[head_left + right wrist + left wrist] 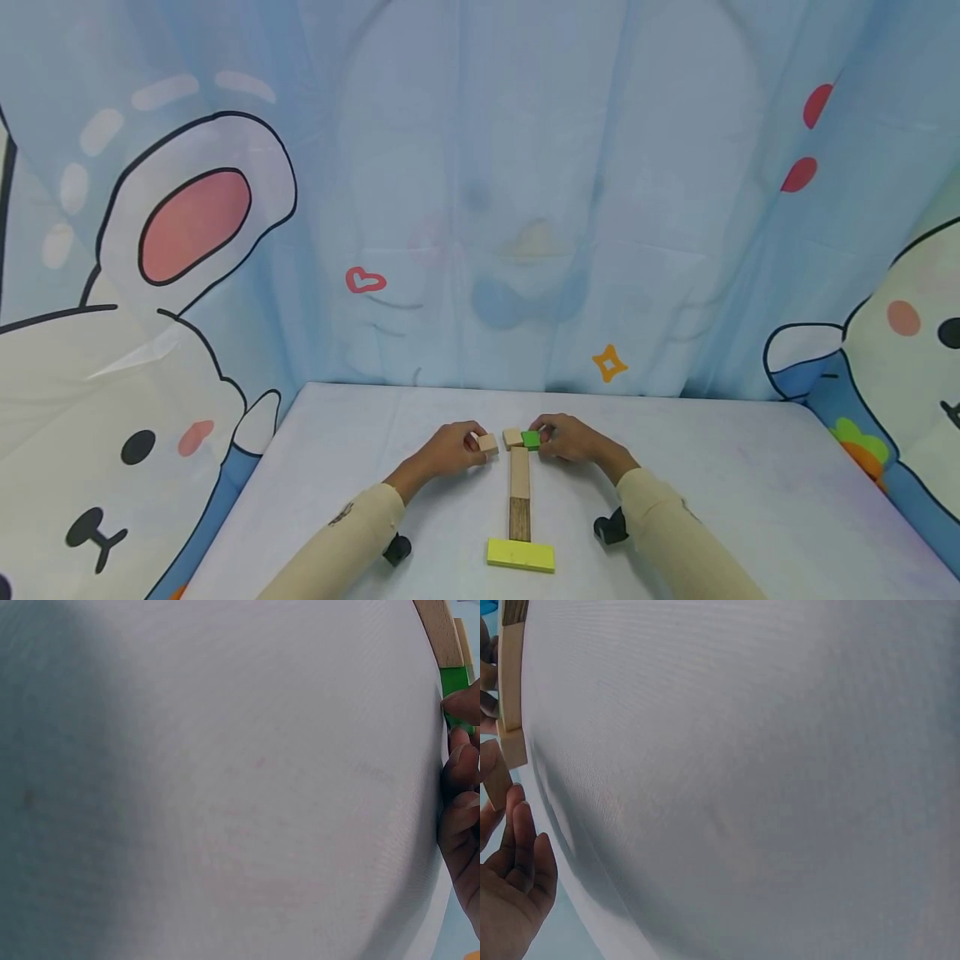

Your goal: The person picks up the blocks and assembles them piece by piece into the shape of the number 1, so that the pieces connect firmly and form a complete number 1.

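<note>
My left hand (448,450) pinches a small plain wooden block (487,444), left of the row's far end; the left wrist view shows this block (498,784) between thumb and fingers. With thumb and fingertips my right hand (570,437) grips a green block (531,440), also seen at the edge of the right wrist view as a green block (454,682). Beside the green block stands another plain wooden block (513,438). From these two, a light wooden bar (520,472) and a darker wooden bar (520,519) run in line toward a yellow block (521,555) lying crosswise.
A white cloth-covered table (420,533) lies under everything. Behind it hangs a light blue curtain (480,167) with cartoon animals. Dark wrist-worn devices show under both sleeves, one at the left (397,550) and one at the right (611,527).
</note>
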A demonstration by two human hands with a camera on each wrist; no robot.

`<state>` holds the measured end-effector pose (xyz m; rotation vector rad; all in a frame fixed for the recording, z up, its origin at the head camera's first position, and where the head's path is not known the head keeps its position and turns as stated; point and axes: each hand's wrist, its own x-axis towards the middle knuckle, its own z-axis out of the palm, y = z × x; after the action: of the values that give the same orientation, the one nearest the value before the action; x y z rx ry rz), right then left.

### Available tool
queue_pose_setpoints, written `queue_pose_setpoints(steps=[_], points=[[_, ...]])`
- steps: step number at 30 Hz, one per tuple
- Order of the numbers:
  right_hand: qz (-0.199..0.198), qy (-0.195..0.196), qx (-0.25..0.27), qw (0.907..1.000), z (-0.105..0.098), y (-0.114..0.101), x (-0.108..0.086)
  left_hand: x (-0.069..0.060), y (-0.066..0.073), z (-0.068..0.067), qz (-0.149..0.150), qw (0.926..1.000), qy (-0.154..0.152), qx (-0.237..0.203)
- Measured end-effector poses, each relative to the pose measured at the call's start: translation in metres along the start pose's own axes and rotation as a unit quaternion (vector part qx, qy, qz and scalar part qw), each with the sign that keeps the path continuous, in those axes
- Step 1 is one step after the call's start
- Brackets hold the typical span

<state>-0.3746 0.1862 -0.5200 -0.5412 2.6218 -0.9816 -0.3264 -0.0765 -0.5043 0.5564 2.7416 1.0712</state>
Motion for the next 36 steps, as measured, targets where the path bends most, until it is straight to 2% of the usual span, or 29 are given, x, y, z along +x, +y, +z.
queue_pose_setpoints(steps=[6,23,36], points=[[-0.006,0.0,0.0,1.0,0.0,0.0014,0.0015,0.0026,0.0003,0.0014,0.0,1.0,-0.003,0.007],[0.024,0.007,-0.007,0.9997,0.0017,0.0013,0.0033,0.0076,0.0028,0.0067,0.001,1.0,0.001,0.005],[-0.006,0.0,0.001,1.0,0.0002,-0.0008,-0.0004,0.0078,0.0028,0.006,0.007,1.0,0.006,0.003]])
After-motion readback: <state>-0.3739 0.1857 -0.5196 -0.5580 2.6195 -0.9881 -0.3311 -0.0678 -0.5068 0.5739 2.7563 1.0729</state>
